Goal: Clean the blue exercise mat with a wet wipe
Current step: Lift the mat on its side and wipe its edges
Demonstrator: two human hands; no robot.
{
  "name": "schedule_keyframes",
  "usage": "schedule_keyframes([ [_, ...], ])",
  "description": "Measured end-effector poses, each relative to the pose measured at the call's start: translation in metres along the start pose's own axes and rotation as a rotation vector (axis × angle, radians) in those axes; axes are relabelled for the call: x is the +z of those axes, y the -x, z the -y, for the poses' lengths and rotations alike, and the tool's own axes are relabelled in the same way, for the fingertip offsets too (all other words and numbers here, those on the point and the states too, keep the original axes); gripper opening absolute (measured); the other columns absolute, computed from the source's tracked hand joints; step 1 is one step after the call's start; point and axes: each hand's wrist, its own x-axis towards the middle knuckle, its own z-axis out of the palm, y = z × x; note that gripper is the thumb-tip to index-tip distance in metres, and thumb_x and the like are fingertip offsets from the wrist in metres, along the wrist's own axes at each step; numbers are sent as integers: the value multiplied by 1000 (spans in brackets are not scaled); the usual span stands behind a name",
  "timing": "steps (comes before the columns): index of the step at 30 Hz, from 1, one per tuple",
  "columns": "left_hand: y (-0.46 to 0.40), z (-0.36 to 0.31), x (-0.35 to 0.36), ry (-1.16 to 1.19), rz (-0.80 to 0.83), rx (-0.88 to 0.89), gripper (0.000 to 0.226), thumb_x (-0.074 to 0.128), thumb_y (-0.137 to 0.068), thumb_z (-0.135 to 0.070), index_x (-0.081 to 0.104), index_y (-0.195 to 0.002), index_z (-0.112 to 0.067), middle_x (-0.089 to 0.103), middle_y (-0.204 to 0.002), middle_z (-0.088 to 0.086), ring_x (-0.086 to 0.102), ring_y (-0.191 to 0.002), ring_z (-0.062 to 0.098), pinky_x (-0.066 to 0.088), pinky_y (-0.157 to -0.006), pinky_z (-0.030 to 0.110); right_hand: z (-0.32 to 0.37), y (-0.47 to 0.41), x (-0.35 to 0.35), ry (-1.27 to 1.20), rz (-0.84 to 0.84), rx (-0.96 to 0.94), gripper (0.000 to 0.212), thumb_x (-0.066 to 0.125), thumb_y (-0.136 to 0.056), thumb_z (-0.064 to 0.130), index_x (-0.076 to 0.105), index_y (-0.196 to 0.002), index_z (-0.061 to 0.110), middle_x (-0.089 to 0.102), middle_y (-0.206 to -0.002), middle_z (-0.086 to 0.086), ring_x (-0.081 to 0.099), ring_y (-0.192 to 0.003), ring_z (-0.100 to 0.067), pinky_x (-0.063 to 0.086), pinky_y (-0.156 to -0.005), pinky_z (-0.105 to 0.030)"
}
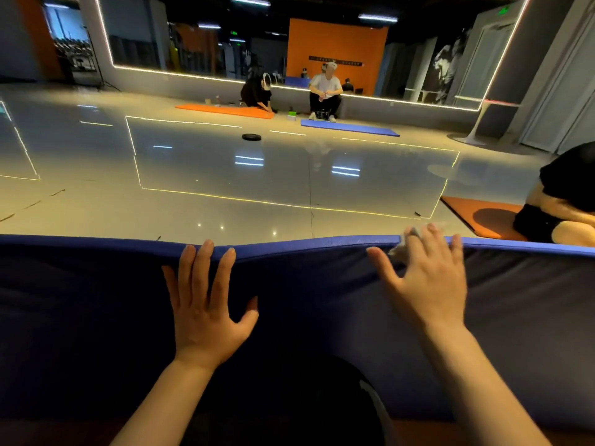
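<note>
The blue exercise mat [96, 300] fills the lower half of the head view, its far edge running across the frame. My left hand [206, 300] lies flat on the mat with straight, spread fingers, fingertips at the far edge. My right hand [425, 272] presses a crumpled white wet wipe [402, 247] against the mat's far edge; the wipe shows under and beyond the fingers, which are spread and mostly straight.
A glossy floor [257, 188] stretches beyond the mat. A person [563, 201] sits on an orange mat [476, 214] at the right. Far off, two people sit by an orange mat [225, 110] and another blue mat [351, 127]. A black disc [251, 137] lies on the floor.
</note>
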Motion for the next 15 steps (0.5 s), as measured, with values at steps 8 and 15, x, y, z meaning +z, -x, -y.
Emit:
schedule_keyframes([
  [8, 12, 3, -9, 18, 22, 51, 75, 33, -94, -60, 5, -155, -28, 5, -162, 4, -3, -150, 25, -4, -121, 48, 150, 34, 15, -286, 112, -399, 66, 25, -98, 59, 60, -128, 11, 58, -134, -6, 42, -137, -25, 17, -121, -42],
  [15, 0, 12, -7, 34, 52, 44, 79, 53, -77, -47, 25, -146, -21, 25, -150, 14, -2, -150, 19, -3, -122, 44, 34, 6, 11, 70, 22, -405, 69, 23, -101, 58, 60, -128, 7, 59, -135, -10, 46, -135, -26, 21, -117, -48],
])
